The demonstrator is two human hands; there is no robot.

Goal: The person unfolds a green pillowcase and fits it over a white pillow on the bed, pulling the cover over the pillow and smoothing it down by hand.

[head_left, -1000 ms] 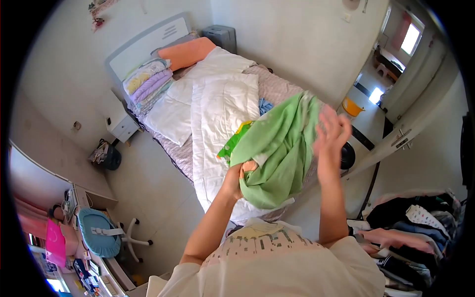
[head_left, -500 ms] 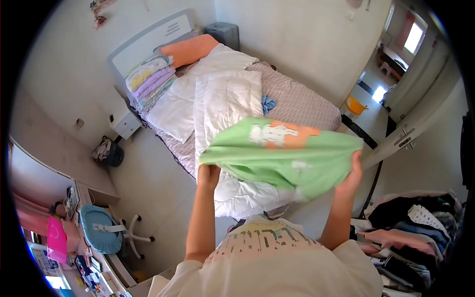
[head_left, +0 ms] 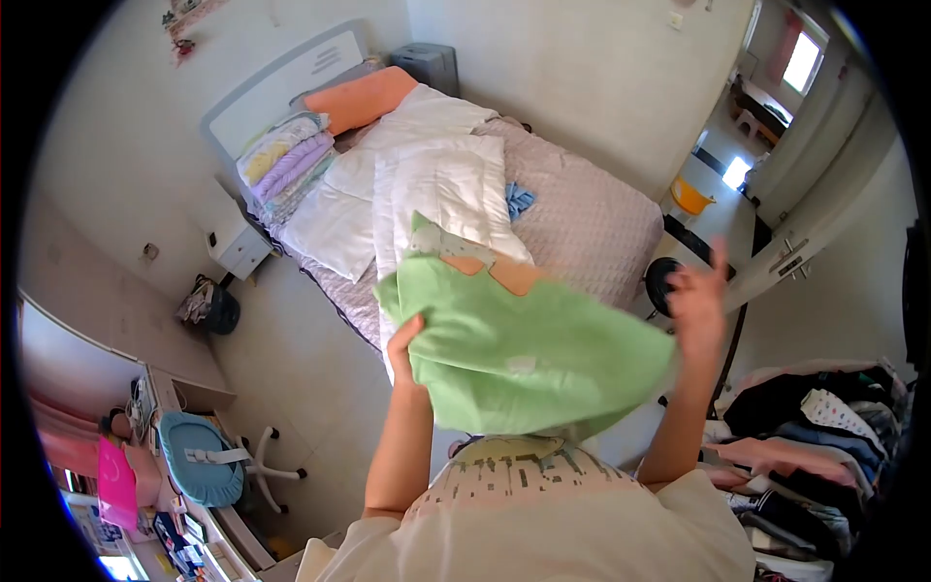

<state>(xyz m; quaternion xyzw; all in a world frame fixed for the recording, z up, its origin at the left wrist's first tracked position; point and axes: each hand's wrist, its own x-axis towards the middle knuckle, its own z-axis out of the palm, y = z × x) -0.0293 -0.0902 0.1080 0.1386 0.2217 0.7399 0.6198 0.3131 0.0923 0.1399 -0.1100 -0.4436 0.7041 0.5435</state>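
A green cloth point(head_left: 524, 359) with an orange and white print along its upper edge hangs in the air in front of my chest. Its left side is gripped by my left hand point(head_left: 402, 349), whose fingers are partly hidden by the fabric. Off the cloth's right corner, my right hand point(head_left: 700, 306) is raised with its fingers apart and blurred by motion, holding nothing. Behind the cloth, a white quilt point(head_left: 441, 184) lies over the bed point(head_left: 592, 223), and a small crumpled blue cloth point(head_left: 519, 200) rests beside the quilt.
Folded bedding point(head_left: 288, 160) and an orange pillow point(head_left: 364, 99) are at the bed's head. A clothes pile point(head_left: 805, 446) is at the lower right, near the door point(head_left: 824, 233). A blue chair point(head_left: 201, 461) stands by the desk at the lower left.
The green cloth was bunched, then stretched between both hands. Now my right hand has let go and moved away from its right end, while my left hand still grips the left side.
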